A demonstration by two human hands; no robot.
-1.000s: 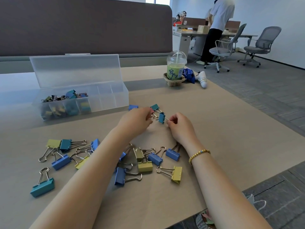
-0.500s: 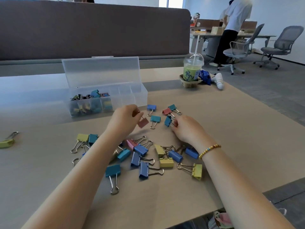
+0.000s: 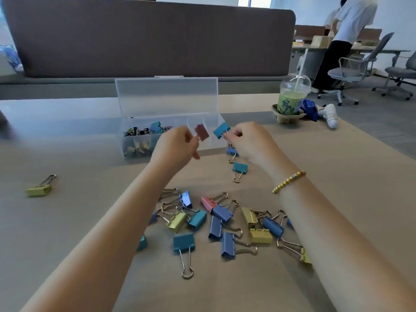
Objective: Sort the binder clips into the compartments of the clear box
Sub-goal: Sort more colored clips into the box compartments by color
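Observation:
The clear box (image 3: 135,143) stands open on the table, lid upright, with small clips in its left compartments. My left hand (image 3: 175,147) pinches a red binder clip (image 3: 201,131) by its wire handle, raised in front of the box. My right hand (image 3: 249,140) pinches a teal binder clip (image 3: 221,129) the same way, just right of the red one. Two blue clips (image 3: 240,168) lie below my right hand. Several blue, yellow, teal and pink clips (image 3: 221,221) lie scattered between my forearms.
A lone yellow clip (image 3: 38,189) lies far left on the table. A green drink cup (image 3: 290,97) in a paper holder stands at the back right beside a blue wrapper. A grey divider panel runs behind the box. A person stands by office chairs beyond.
Both hands have lifted off the table toward the box, the left carrying the red clip and the right the teal clip. The view has shifted left and closer.

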